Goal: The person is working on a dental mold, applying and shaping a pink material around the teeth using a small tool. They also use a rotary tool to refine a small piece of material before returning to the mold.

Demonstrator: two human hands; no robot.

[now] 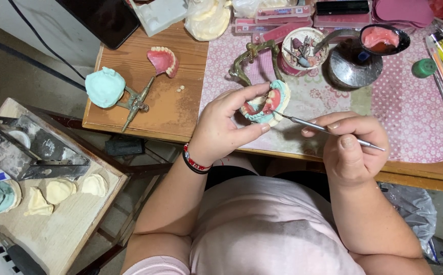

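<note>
Fingers (254,130) of left hand (221,127) grip one denture model (267,104); right hand (351,147) one pick (323,129).

Denture model (266,103): pale green plaster cast carrying pink wax gums and a row of cream teeth, mounted on a greenish metal articulator frame (249,57); held tilted above the worktop edge. Wax carving tool (328,131): slim, straight, silver metal, lying near-horizontal, its fine tip touching the model's pink wax.
</note>
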